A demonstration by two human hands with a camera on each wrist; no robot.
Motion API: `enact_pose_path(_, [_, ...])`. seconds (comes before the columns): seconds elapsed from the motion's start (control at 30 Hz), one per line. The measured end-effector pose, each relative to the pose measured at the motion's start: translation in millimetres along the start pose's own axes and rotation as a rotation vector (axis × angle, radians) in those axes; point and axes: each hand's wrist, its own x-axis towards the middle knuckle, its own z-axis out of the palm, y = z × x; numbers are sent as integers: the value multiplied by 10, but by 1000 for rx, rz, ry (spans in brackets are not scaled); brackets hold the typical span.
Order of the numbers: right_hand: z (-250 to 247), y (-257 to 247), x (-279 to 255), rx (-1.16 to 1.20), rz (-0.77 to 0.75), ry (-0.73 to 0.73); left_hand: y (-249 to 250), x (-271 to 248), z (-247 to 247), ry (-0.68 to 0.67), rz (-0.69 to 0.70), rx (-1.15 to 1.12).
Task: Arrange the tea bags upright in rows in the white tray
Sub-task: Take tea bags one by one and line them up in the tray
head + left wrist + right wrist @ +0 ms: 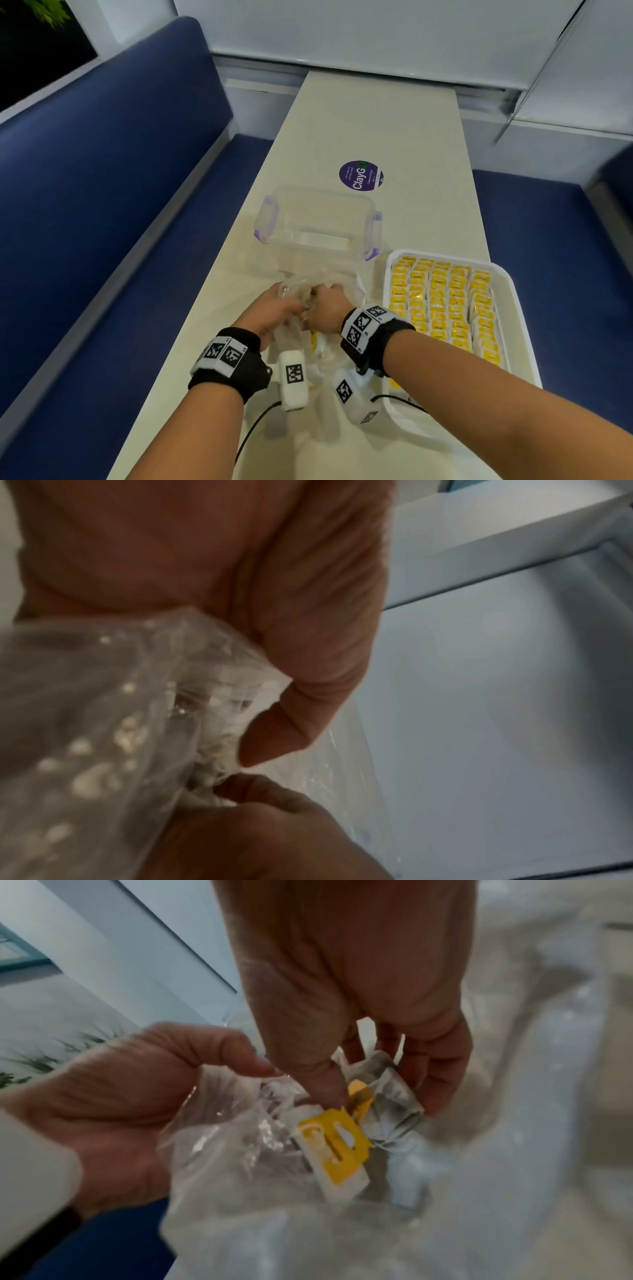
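Head view: a clear plastic bag is seen lying on the pale tabletop, with both hands meeting at its mouth. The bag's edge is pinched between thumb and fingers of the left hand, as is shown in the left wrist view, where crumpled film is bunched against the fingers. The right hand is reached into the bag, and in the right wrist view a tea bag with a yellow tag is gripped between its thumb and curled fingers. To the right of the bag, a white tray is set on the tabletop, and rows of yellow-labelled tea bags are stood upright in it, close together. Beyond the plastic bag, an open clear container with purple clips is placed, and farther back a round purple sticker is stuck to the tabletop. Blue benches are seen on both sides.
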Motion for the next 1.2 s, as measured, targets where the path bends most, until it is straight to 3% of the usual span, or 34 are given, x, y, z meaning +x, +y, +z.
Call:
enact_pose_path(0.17, [60, 26, 4, 25, -117, 61, -23, 35, 39, 75, -60, 10])
enact_pose_path(0.3, [29, 2, -69, -17, -192, 0, -31, 43, 75, 104, -84, -7])
enact_pose_path(0.4, [-63, 39, -158, -69, -203, -9, -52, 75, 49, 219, -67, 11])
enact_pose_path(0.57, [-131, 99, -283, -247, -349, 2, -27, 117, 32, 371, -37, 110])
enact_pose_path(0.67, [-112, 115, -283, -251, -306, 37, -85, 188, 3, 363, -32, 134])
enact_pose_path(0.83, [-127, 11, -335, -261, -127, 21, 35, -37, 103, 227, -116, 114])
enact_pose_path(0.97, [-101, -55, -293, -462, -248, 60, 63, -113, 135, 69, -118, 157])
enact_pose_path(1.2, [-144, 33, -197, -252, -310, -36, -8, -45, 26, 207, -81, 162])
